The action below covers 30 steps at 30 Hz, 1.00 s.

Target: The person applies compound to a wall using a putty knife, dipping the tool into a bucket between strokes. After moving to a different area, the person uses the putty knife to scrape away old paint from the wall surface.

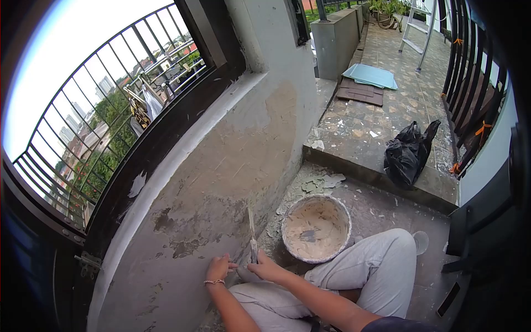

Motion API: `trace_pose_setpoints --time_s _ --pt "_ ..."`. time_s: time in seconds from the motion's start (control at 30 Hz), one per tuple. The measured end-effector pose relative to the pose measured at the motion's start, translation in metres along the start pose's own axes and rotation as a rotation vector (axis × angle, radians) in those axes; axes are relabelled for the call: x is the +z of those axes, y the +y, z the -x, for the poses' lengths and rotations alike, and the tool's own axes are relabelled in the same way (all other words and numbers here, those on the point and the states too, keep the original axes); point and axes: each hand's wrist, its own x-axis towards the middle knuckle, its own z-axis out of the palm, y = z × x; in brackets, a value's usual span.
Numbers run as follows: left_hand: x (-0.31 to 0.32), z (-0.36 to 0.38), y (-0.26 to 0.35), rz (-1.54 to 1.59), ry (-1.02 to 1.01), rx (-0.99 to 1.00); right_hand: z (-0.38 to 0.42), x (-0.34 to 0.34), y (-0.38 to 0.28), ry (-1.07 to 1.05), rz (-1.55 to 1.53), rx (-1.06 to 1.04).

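Observation:
My right hand (269,269) is closed around the handle of a putty knife (252,232), whose narrow-looking blade points up beside the low wall and has pale paste on it. My left hand (219,269), with a bracelet at the wrist, is close to the wall's lower part. Its fingers are partly bent and apart, with nothing visible in them. The wall (221,160) has a broad tan plastered area above rough, grey, flaking patches. Right of the knife stands a round bucket (349,227) of beige paste, with a small grey patch in the middle.
Loose flakes and rubble (312,185) lie along the wall's foot. A black plastic bag (408,155) sits on the raised tiled step. Farther back are light blue sheets (370,75) on brown boards (359,93) and a stepladder (420,33). A dark phone-like object (448,299) is at right.

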Motion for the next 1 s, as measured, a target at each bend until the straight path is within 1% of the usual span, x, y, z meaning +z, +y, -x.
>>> trace_pose_setpoints --time_s 0.03,0.13,0.2,0.23,0.27,0.37,0.47,0.57,0.63,0.7,0.77,0.83,0.93,1.0 --pt "0.001 0.002 0.001 0.011 0.012 0.007 0.004 -0.008 -0.007 -0.039 -0.100 0.113" --pt "0.001 0.000 -0.001 0.003 -0.002 -0.016 -0.017 -0.024 -0.002 0.217 -0.241 -0.003" --pt "0.000 -0.003 0.000 -0.008 -0.010 -0.043 -0.054 -0.027 0.009 0.256 -0.109 -0.123" --pt "0.001 -0.003 0.002 -0.006 -0.008 -0.056 -0.063 -0.028 -0.004 0.280 -0.042 -0.180" --pt "0.004 -0.004 0.004 -0.003 -0.008 -0.066 -0.066 -0.023 -0.015 0.148 0.083 -0.028" --pt "0.010 0.014 0.035 -0.393 0.093 -0.014 -0.065 0.015 -0.015 0.034 0.247 -0.049" --pt "0.011 -0.018 0.003 -0.160 0.134 -0.095 -0.028 0.021 0.000 -0.065 0.192 -0.108" --pt "0.013 -0.016 0.001 -0.034 0.129 -0.122 0.008 0.004 0.015 -0.192 0.260 -0.043" --pt "0.009 -0.017 0.000 -0.077 0.099 -0.131 0.022 0.002 0.027 -0.095 0.218 -0.013" --pt "0.008 -0.015 0.002 -0.093 0.085 -0.137 0.020 0.001 0.027 0.008 0.185 -0.001" --pt "0.010 -0.008 0.008 -0.090 0.087 -0.142 0.000 -0.010 0.009 0.119 0.154 -0.005" --pt "0.009 -0.014 0.002 -0.086 0.080 -0.149 -0.020 -0.029 -0.022 0.185 0.147 -0.023" --pt "0.011 -0.015 0.003 -0.082 0.083 -0.150 -0.058 -0.042 -0.039 0.207 0.240 -0.073" --pt "0.013 -0.012 0.007 -0.064 0.105 -0.143 -0.074 -0.032 -0.036 0.129 0.314 -0.091"
